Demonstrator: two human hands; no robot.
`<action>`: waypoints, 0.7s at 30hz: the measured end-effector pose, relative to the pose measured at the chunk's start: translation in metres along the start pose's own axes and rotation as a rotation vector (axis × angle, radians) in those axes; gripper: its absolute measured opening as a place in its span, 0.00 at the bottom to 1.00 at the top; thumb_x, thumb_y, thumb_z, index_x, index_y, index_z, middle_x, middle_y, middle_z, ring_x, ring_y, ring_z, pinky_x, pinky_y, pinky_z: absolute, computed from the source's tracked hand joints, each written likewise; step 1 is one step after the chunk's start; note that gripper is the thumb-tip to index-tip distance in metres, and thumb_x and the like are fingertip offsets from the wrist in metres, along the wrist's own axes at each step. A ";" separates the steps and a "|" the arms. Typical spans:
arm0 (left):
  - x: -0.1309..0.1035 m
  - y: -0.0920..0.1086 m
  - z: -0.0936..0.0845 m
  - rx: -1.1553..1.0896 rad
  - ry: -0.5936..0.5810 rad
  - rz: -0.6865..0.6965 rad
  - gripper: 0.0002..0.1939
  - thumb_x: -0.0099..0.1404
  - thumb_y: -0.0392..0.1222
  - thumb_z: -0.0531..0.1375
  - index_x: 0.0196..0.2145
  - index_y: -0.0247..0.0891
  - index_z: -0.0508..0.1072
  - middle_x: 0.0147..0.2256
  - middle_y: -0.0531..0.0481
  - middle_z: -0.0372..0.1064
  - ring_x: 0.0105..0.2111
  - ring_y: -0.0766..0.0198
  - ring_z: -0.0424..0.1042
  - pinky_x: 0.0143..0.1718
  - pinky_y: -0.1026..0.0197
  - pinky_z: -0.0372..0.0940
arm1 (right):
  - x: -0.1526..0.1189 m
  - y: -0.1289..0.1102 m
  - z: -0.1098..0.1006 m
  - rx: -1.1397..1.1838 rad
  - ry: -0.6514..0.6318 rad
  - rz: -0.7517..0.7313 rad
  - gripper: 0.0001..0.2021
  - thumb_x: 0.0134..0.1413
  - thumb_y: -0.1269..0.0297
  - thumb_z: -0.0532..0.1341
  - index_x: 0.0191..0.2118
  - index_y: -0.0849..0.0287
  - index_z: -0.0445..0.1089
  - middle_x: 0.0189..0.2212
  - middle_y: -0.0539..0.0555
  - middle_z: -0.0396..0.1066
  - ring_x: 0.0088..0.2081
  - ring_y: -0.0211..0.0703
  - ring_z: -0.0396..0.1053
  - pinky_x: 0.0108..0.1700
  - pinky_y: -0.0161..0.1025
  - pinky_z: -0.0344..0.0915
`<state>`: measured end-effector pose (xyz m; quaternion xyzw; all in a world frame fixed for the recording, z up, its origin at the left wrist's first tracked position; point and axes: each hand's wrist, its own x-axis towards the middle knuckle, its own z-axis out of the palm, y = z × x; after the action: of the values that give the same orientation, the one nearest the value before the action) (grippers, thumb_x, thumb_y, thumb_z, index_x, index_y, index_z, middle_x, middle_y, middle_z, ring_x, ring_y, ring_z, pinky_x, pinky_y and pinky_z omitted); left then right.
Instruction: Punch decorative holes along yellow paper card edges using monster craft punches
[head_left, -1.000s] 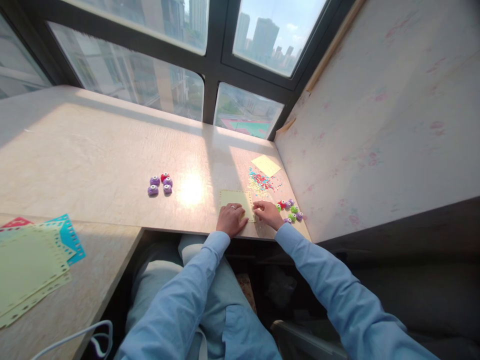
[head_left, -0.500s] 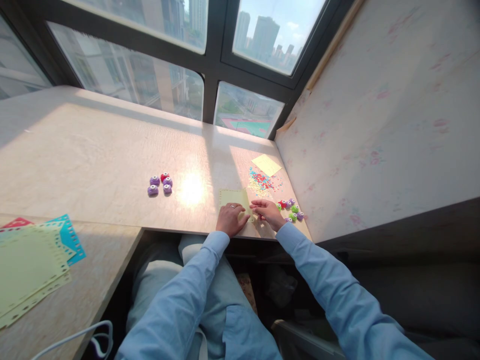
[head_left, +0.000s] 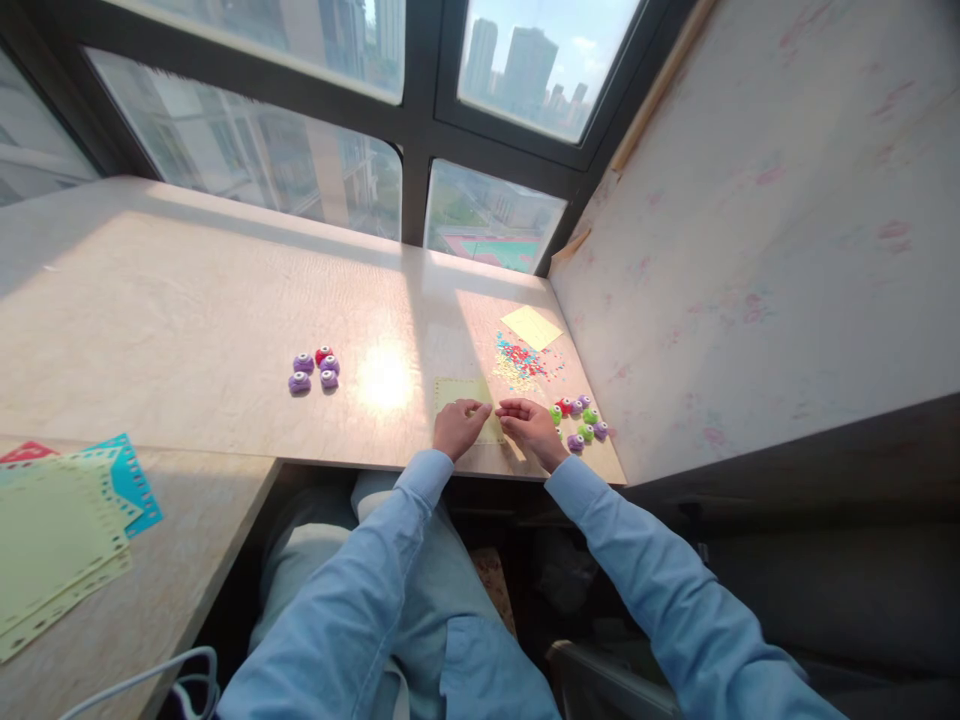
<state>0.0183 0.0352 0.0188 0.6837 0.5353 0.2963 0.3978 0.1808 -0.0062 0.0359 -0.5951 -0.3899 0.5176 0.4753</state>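
Observation:
A pale yellow sheet [head_left: 454, 390] with small holes along its edges lies at the table's front edge, partly hidden under my hands. Over it, my left hand [head_left: 459, 428] is closed, thumb and fingers brought together at the tips. Facing it from the right, my right hand [head_left: 528, 426] is pinched too. Their fingertips almost meet; whatever they hold is too small to make out. Beyond the hands lies a scatter of tiny red, blue and yellow paper bits [head_left: 520, 362]. Several small purple, green and red craft punches [head_left: 587, 431] stand just right of my right hand.
A yellow paper [head_left: 532, 327] lies behind the bits, near the wall [head_left: 757, 240]. More purple punches and a red one [head_left: 324, 355] stand left of centre. At far left are punched yellow sheets [head_left: 56, 545], a blue sheet [head_left: 135, 485] and a white cable [head_left: 142, 684].
My left hand has lifted slightly off the sheet, its fingers closing to a pinch near the right fingertips. My right hand stays almost in place, still pinched. The view has shifted slightly.

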 end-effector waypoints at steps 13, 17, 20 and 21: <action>-0.009 -0.007 0.002 0.155 0.016 0.138 0.10 0.66 0.43 0.58 0.39 0.40 0.79 0.42 0.48 0.77 0.45 0.56 0.73 0.52 0.54 0.65 | 0.007 0.016 -0.022 -0.707 0.142 -0.385 0.17 0.50 0.66 0.57 0.47 0.61 0.71 0.42 0.57 0.74 0.40 0.41 0.71 0.49 0.41 0.69; -0.009 -0.009 0.002 0.195 0.000 0.155 0.11 0.66 0.42 0.58 0.41 0.40 0.79 0.43 0.48 0.77 0.47 0.56 0.72 0.53 0.53 0.64 | 0.001 0.013 -0.022 -1.024 0.012 -0.469 0.16 0.57 0.68 0.55 0.49 0.59 0.73 0.45 0.57 0.74 0.45 0.43 0.70 0.51 0.40 0.65; -0.010 -0.010 0.003 0.217 -0.001 0.183 0.11 0.65 0.42 0.58 0.41 0.40 0.79 0.43 0.48 0.76 0.47 0.55 0.72 0.53 0.53 0.64 | 0.000 0.011 -0.022 -1.163 -0.052 -0.464 0.14 0.60 0.68 0.54 0.47 0.59 0.74 0.42 0.58 0.74 0.47 0.43 0.69 0.52 0.38 0.63; -0.010 -0.010 0.003 0.225 -0.001 0.190 0.11 0.65 0.42 0.58 0.42 0.40 0.79 0.43 0.48 0.76 0.47 0.55 0.71 0.53 0.52 0.64 | 0.000 0.010 -0.023 -1.183 -0.060 -0.461 0.14 0.60 0.68 0.54 0.47 0.59 0.74 0.41 0.58 0.73 0.47 0.43 0.68 0.52 0.37 0.63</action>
<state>0.0130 0.0262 0.0086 0.7718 0.4978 0.2704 0.2888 0.2028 -0.0124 0.0267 -0.6431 -0.7412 0.1155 0.1540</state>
